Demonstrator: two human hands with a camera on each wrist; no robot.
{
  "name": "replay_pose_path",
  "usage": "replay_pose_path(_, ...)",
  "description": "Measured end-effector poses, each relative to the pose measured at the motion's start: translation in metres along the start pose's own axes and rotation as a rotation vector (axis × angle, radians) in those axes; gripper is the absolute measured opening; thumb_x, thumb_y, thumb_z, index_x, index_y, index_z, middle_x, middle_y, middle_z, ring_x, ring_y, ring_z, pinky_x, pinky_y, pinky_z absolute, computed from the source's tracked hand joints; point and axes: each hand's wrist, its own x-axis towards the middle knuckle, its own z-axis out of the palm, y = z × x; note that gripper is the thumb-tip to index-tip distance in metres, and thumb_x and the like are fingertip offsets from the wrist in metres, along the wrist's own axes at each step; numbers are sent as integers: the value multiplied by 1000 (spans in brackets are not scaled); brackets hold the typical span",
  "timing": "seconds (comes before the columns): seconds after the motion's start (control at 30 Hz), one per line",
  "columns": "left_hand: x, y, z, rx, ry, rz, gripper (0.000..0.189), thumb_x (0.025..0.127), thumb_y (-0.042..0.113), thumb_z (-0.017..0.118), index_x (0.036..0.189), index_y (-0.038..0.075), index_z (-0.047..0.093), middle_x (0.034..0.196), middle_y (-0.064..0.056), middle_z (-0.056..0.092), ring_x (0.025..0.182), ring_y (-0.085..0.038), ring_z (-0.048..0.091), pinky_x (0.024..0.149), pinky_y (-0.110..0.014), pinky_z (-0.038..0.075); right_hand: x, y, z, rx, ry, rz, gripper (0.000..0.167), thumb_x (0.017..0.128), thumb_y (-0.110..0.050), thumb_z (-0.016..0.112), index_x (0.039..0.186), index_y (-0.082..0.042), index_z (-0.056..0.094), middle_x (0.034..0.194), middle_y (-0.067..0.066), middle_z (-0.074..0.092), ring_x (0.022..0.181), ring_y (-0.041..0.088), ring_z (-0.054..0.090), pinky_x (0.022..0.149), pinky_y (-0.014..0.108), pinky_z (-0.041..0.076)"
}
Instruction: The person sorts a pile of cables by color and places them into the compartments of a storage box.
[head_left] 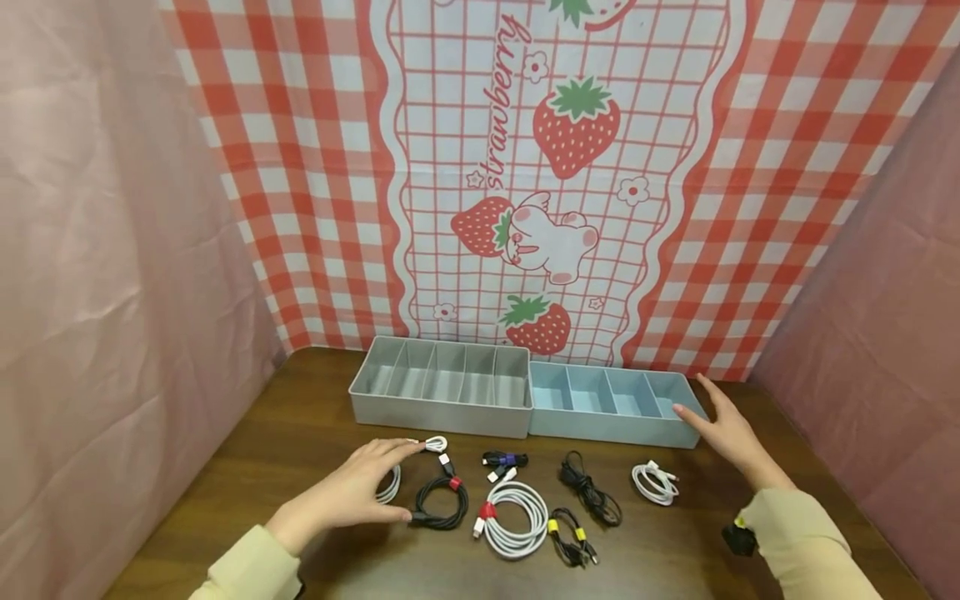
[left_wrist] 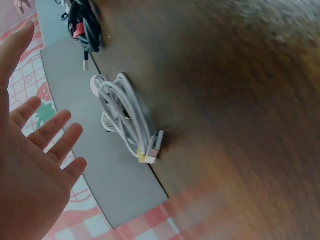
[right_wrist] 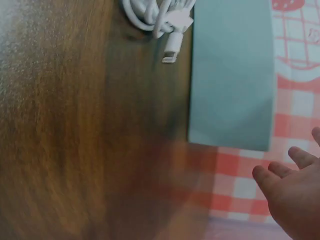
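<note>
My left hand (head_left: 352, 487) hovers with fingers spread over a white coiled cable (head_left: 389, 485), partly hidden in the head view. Seen from the left wrist, this white cable (left_wrist: 125, 115) has a yellow tie near its plug. Close to the left thumb lies a black cable (head_left: 442, 502) with a red tie. My right hand (head_left: 727, 429) is held open at the right end of the light blue divided box (head_left: 615, 427); whether it touches the box I cannot tell. In front of that box lies a small white cable (head_left: 655, 483), its plug (right_wrist: 172, 47) visible from the right wrist.
A grey divided box (head_left: 442, 414) adjoins the blue one on the wooden table (head_left: 637, 567). Between the hands lie a large white cable (head_left: 517, 521), a black cable with yellow ties (head_left: 572, 537), a plain black cable (head_left: 590, 489) and a purple-tied cable (head_left: 505, 459). A strawberry-patterned cloth (head_left: 660, 167) hangs behind.
</note>
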Motion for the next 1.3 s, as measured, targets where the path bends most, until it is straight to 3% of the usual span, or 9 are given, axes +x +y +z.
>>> replay_pose_path(0.17,4,-3,5,34,-39,59,77,69,37,82,134,12,50,134,-13,51,124,-29,44,102,-55,32,4,14,9,49,-18,45,90,92,-47,53,152,-7,-1,150,35,9,133,56,15,97,71,20)
replay_pose_path(0.33,8,-5,13,67,-77,102,66,68,39,82,124,13,58,123,0,58,118,-20,48,100,-48,36,9,24,19,79,-10,60,90,92,-48,53,152,-7,-1,150,34,11,133,55,17,100,69,19)
replay_pose_path(0.43,11,-5,17,73,-104,109,62,69,42,81,120,14,60,119,5,59,116,-18,49,99,-46,37,10,27,23,75,3,75,90,92,-49,52,152,-5,0,151,33,11,133,55,16,100,69,18)
replay_pose_path(0.73,25,-1,23,142,-156,123,59,69,41,80,120,17,61,119,3,59,120,-21,49,105,-48,33,11,33,23,60,-14,111,91,94,-49,49,150,0,-2,149,36,8,133,56,15,102,68,17)
replay_pose_path(0.93,26,-3,27,160,-129,165,45,68,39,81,105,21,64,111,5,60,117,-23,51,100,-50,37,13,34,23,53,-32,119,90,94,-51,47,149,3,-1,148,38,9,132,57,14,102,67,17)
replay_pose_path(1.13,23,-4,28,179,-109,205,28,69,37,80,86,24,62,104,7,56,106,-16,50,98,-45,39,13,34,26,47,-45,111,90,94,-50,47,148,5,1,146,40,10,132,58,15,103,67,17)
replay_pose_path(1.3,20,-6,29,185,-115,216,22,74,37,77,82,25,61,106,7,55,106,-15,49,98,-43,39,15,32,28,73,-58,119,90,95,-49,48,149,3,-1,147,40,9,132,57,15,102,67,19)
